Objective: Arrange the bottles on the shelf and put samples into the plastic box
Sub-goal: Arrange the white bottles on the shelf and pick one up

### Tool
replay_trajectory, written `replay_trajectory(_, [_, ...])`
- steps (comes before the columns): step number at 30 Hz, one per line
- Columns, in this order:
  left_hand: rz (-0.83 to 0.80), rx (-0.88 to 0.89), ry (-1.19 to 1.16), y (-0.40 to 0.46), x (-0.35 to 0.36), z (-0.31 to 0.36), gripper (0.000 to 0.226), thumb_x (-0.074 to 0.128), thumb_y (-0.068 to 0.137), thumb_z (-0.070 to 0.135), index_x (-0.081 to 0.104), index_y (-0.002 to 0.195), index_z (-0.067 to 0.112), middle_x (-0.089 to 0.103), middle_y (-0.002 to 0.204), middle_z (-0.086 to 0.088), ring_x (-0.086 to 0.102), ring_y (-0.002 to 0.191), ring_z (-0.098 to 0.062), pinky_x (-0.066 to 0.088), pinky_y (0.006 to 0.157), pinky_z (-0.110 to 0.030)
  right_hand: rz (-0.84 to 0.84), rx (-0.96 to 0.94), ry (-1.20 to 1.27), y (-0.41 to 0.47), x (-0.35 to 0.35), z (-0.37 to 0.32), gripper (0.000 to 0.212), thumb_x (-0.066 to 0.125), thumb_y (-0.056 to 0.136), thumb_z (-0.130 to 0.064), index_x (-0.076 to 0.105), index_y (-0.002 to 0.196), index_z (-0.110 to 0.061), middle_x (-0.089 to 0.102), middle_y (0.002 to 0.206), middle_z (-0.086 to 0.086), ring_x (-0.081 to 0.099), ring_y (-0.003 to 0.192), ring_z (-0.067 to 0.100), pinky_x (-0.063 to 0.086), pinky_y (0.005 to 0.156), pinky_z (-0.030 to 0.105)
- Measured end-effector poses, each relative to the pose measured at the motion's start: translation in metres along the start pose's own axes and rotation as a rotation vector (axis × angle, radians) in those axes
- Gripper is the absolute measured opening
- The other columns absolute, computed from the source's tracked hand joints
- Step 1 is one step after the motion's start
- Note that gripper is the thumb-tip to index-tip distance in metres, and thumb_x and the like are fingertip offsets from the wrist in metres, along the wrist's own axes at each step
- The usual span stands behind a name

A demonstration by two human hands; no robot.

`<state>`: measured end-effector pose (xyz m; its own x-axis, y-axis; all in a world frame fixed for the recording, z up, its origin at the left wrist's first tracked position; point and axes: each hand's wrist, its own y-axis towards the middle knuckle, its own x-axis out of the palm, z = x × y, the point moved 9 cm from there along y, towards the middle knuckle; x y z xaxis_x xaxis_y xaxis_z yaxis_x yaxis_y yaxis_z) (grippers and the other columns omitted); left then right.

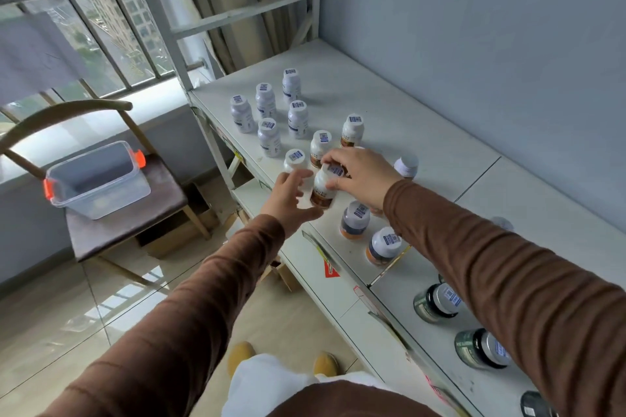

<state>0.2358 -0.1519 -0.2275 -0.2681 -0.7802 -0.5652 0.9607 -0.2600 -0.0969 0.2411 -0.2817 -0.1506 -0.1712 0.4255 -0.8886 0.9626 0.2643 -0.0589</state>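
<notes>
Lower right of frame: dark-lidded jars (437, 303) on shelf (423, 145), partly behind my right sleeve. Mid-frame: my right hand (360, 176) pinches cap of brown-label bottle (323, 189), bottle tilted, fingers curled round its top. My left hand (291, 195) just beside it, fingers spread, holding nothing. Beyond: white bottles (267, 135) clustered upright. Left of frame: plastic box (96, 179) on chair (135, 217), well apart from shelf.

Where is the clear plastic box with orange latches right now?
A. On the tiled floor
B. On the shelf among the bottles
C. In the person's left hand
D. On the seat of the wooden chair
D: the plastic box stands, lid off, on the chair seat left of the shelf.
</notes>
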Motion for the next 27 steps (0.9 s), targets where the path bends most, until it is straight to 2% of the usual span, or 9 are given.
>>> replay_trajectory(4, [0.021, 0.009, 0.137, -0.002, -0.007, -0.006, 0.053, 0.076, 0.078, 0.019, 0.054, 0.126, 0.024, 0.049, 0.12, 0.004, 0.052, 0.104, -0.015, 0.05, 0.091, -0.032, -0.046, 0.041, -0.084, 0.007, 0.021, 0.015, 0.038, 0.068, 0.087, -0.033, 0.057, 0.121, -0.021, 0.062, 0.121, 0.001, 0.058, 0.103, 0.02, 0.032, 0.078, 0.025])
replay_trajectory(12, [0.019, 0.048, 0.27, -0.003, -0.006, 0.0, 0.047, 0.072, 0.083, 0.021, 0.054, 0.126, 0.025, 0.052, 0.124, 0.001, 0.052, 0.11, -0.018, 0.047, 0.097, -0.038, -0.033, 0.05, -0.167, 0.012, 0.04, 0.019, 0.038, 0.064, 0.088, -0.038, 0.056, 0.12, -0.018, 0.06, 0.121, 0.004, 0.058, 0.102, 0.024, 0.039, 0.078, 0.029])
replay_trajectory(16, [0.078, 0.151, 0.339, 0.002, -0.019, 0.025, 0.042, 0.069, 0.084, 0.019, 0.056, 0.124, 0.023, 0.056, 0.121, -0.001, 0.053, 0.109, -0.02, 0.046, 0.097, -0.038, -0.095, 0.061, -0.08, 0.01, 0.033, 0.02, 0.059, 0.072, 0.081, -0.044, 0.053, 0.131, -0.02, 0.059, 0.125, 0.002, 0.058, 0.109, 0.024, 0.043, 0.085, 0.032])
replay_trajectory(19, [0.131, 0.228, 0.375, 0.012, -0.029, 0.054, 0.037, 0.066, 0.086, 0.017, 0.057, 0.122, 0.021, 0.059, 0.116, -0.001, 0.055, 0.105, -0.021, 0.046, 0.092, -0.035, 0.065, 0.125, -0.001, 0.015, -0.008, 0.043, 0.038, 0.069, 0.084, -0.04, 0.063, 0.116, -0.021, 0.065, 0.107, 0.0, 0.062, 0.098, 0.02, 0.044, 0.081, 0.029])
replay_trajectory(22, [0.114, 0.262, 0.445, 0.034, -0.024, 0.077, 0.035, 0.064, 0.088, 0.019, 0.057, 0.122, 0.021, 0.06, 0.119, -0.003, 0.055, 0.105, -0.024, 0.045, 0.091, -0.036, 0.196, 0.175, -0.074, 0.023, -0.041, 0.072, 0.029, 0.064, 0.088, -0.03, 0.064, 0.116, -0.022, 0.064, 0.109, 0.003, 0.06, 0.101, 0.024, 0.041, 0.083, 0.028])
replay_trajectory(27, [0.028, 0.244, 0.532, 0.068, -0.001, 0.085, 0.034, 0.063, 0.085, 0.02, 0.058, 0.119, 0.021, 0.06, 0.118, -0.002, 0.056, 0.106, -0.025, 0.046, 0.088, -0.036, -0.034, 0.176, -0.205, 0.04, -0.006, 0.092, 0.041, 0.057, 0.092, -0.023, 0.054, 0.133, -0.028, 0.054, 0.124, 0.008, 0.052, 0.114, 0.031, 0.043, 0.096, 0.038])
